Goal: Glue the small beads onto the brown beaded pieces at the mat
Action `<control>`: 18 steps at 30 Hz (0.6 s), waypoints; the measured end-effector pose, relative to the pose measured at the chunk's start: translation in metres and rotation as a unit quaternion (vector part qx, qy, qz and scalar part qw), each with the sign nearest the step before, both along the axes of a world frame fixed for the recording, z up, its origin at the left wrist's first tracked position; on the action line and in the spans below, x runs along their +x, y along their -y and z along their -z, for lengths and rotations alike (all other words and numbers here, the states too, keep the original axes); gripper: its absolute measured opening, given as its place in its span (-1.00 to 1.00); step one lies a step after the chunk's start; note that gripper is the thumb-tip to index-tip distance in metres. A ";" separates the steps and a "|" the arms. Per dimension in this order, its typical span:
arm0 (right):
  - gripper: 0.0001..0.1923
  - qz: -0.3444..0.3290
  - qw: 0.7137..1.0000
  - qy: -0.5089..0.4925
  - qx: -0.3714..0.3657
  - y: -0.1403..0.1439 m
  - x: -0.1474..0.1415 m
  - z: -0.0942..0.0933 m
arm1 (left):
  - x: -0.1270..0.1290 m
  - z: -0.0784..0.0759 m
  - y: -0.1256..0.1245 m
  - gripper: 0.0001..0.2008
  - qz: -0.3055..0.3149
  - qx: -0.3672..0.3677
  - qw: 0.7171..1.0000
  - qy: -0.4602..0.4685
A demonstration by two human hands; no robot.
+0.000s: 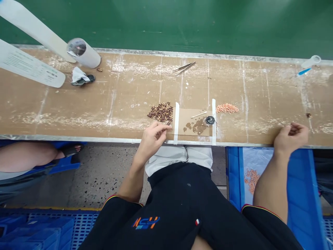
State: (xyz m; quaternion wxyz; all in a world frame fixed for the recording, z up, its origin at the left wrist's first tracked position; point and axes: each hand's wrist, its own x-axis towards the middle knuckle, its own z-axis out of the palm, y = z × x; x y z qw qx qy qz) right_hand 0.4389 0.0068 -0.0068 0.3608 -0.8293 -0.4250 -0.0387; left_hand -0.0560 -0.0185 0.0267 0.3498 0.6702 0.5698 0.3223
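My left hand (155,136) is at the front edge of the table, its thumb and forefinger pinched together beside a pile of small dark brown and gold pieces (161,112). What the fingertips hold, if anything, is too small to make out. Right of that pile, white tape strips flank a cardboard patch (186,119) with wet stains. On it lie a cotton swab (199,114) and a small round container with black contents (210,120). Past the right strip sits a heap of orange-pink pieces (227,108). Far to the right, my right hand (291,138) rests with loosely curled fingers; nothing shows in them.
Tweezers (185,68) lie toward the back of the cardboard-covered table. At left stand a clear-topped cylinder (90,57) and a crumpled cloth (78,75). A blue-tipped item (304,71) lies back right. Below, a blue crate (301,194) holds orange pieces. Another person's leg (28,155) is at left.
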 end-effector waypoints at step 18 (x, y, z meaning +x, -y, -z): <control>-0.87 -0.371 0.906 0.096 -0.180 -0.047 -0.109 -0.005 | 0.048 0.039 -0.014 -0.71 -0.030 -0.083 0.937 0.338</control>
